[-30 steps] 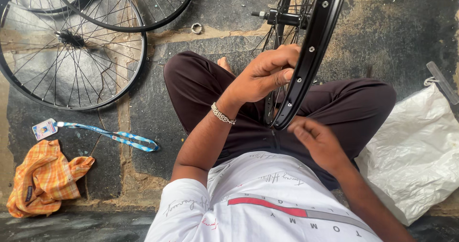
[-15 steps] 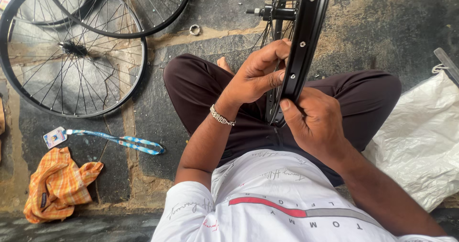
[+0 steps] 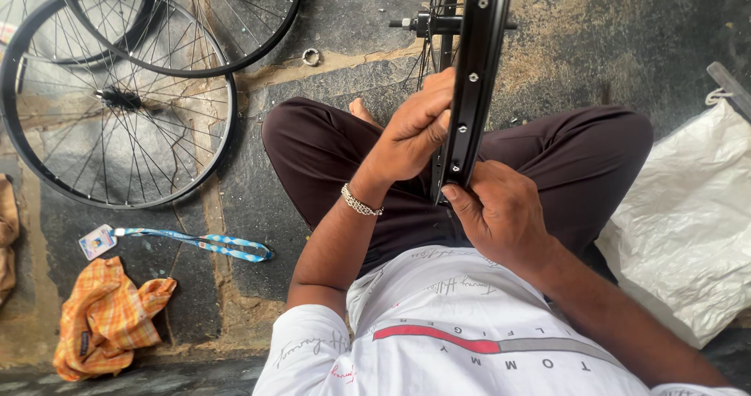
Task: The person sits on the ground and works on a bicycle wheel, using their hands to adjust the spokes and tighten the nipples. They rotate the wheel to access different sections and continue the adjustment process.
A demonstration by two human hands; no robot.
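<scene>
Sitting cross-legged on a dark, patchy stone floor (image 3: pixel 328 232), with two finished-looking spoked wheels (image 3: pixel 117 107) lying at upper left, an orange checked cloth (image 3: pixel 106 318) and a blue lanyard (image 3: pixel 195 242) at lower left, a white plastic bag (image 3: pixel 688 240) at right. Holding a black bicycle rim (image 3: pixel 473 75) upright at top centre over the lap, left hand (image 3: pixel 415 126) curled around its left edge, right hand (image 3: pixel 501 212) gripping its lower end, both clamped close together. Judging by the spokes and hub (image 3: pixel 438 25) already in place, probably well along, still working on the rim.

Close head view, facing straight down
</scene>
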